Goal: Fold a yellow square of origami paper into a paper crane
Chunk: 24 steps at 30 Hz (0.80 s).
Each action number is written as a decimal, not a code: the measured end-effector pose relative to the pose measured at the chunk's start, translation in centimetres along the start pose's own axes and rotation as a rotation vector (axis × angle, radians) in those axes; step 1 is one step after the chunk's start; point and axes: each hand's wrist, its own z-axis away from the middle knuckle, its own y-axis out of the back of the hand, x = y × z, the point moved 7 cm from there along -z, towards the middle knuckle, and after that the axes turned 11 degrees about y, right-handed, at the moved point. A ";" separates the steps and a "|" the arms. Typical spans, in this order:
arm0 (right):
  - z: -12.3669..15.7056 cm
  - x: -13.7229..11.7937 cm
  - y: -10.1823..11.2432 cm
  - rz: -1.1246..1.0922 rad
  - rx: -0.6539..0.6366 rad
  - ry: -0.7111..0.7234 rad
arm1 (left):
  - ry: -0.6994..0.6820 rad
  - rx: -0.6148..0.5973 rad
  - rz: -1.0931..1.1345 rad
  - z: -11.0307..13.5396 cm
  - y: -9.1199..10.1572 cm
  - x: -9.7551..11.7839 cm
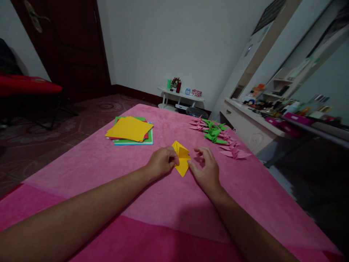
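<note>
A partly folded piece of yellow origami paper (182, 168) lies on the pink cloth between my two hands, one flap standing up from it. My left hand (163, 161) is closed on the paper's left edge, thumb and fingers pinched together. On the other side, my right hand (206, 168) has its fingers apart and curved. Its thumb tip touches the right edge of the paper, while the other fingers are raised off it. The underside of the paper is hidden.
A stack of coloured paper sheets (129, 129), yellow on top, lies at the left. Several folded green cranes (214, 135) and pink cranes (234, 151) stand along the right edge of the pink-covered table (131, 203). Beyond are a white side table (181, 94) and a cluttered dresser (251, 123).
</note>
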 end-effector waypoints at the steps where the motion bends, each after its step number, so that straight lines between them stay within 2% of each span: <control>1: -0.3 0.9 -0.5 -0.009 -0.012 -0.073 | 0.026 0.057 -0.037 0.1 0.5 0.0; 3: -0.6 2.8 -2.1 -0.123 -0.068 -0.205 | 0.102 0.172 -0.102 0.4 1.5 -0.2; 5: -0.8 4.5 -3.6 -0.251 -0.110 -0.324 | 0.162 0.238 -0.116 0.5 2.0 -0.7; 9: -0.9 5.7 -5.7 -0.518 -0.154 -0.439 | 0.227 0.211 -0.025 0.2 1.7 -2.1; 13: -1.1 5.4 -5.1 -0.557 -0.054 -0.438 | 0.254 0.139 0.117 -0.5 1.0 -3.2; 16: -1.0 4.9 -4.3 -0.580 0.055 -0.441 | 0.291 0.068 0.370 -1.0 0.2 -3.6; 20: -1.3 3.9 -3.7 -0.600 0.129 -0.413 | 0.332 -0.075 0.655 -1.6 -0.9 -3.0; 24: -1.5 2.9 -3.0 -0.520 0.146 -0.379 | 0.384 -0.116 0.736 -2.2 -1.5 -2.0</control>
